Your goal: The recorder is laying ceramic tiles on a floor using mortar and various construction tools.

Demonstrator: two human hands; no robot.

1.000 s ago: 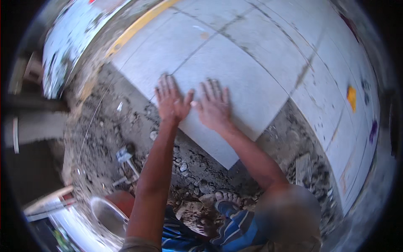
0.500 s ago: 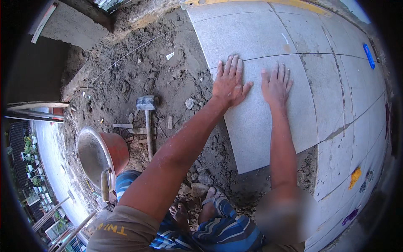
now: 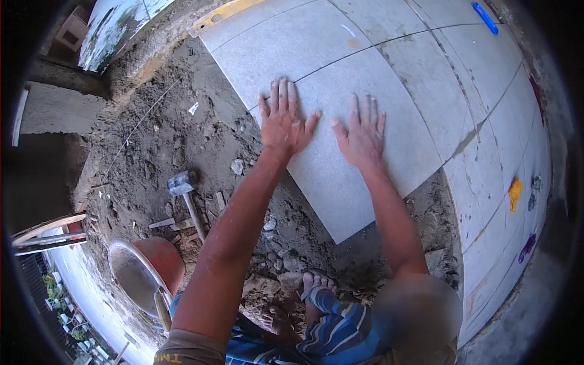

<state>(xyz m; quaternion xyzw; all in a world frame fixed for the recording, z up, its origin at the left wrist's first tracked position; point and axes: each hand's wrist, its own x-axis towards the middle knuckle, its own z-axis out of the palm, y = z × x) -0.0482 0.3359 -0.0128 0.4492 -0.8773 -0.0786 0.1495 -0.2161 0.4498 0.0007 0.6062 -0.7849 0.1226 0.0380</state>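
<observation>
Both palms rest flat on a large light-grey floor tile (image 3: pixel 331 188) that lies on dark mortar beside other laid tiles. My left hand (image 3: pixel 285 121) is near the tile's left edge, its fingers stretched out toward the joint with the tile beyond. My right hand (image 3: pixel 360 135) lies a little to the right, fingers spread, holding nothing. On the dirt to the left is a mallet (image 3: pixel 182 182) with a dark head and pale handle. Nearer me stands a reddish bucket (image 3: pixel 161 261), tipped toward the left, with a tool handle (image 3: pixel 162 309) at its rim.
A yellow level (image 3: pixel 228 13) lies along the far tile edge. A string (image 3: pixel 141 129) runs over the rough mortar. On the right-hand tiles are a blue object (image 3: pixel 485 18), an orange-yellow lump (image 3: pixel 515 193) and a purple scrap (image 3: pixel 527 248). Stones (image 3: pixel 292 281) lie near my feet.
The whole view has turned and shifted, so the tiles appear further left and higher. Both hands are still flat on the same tile, in nearly the same places.
</observation>
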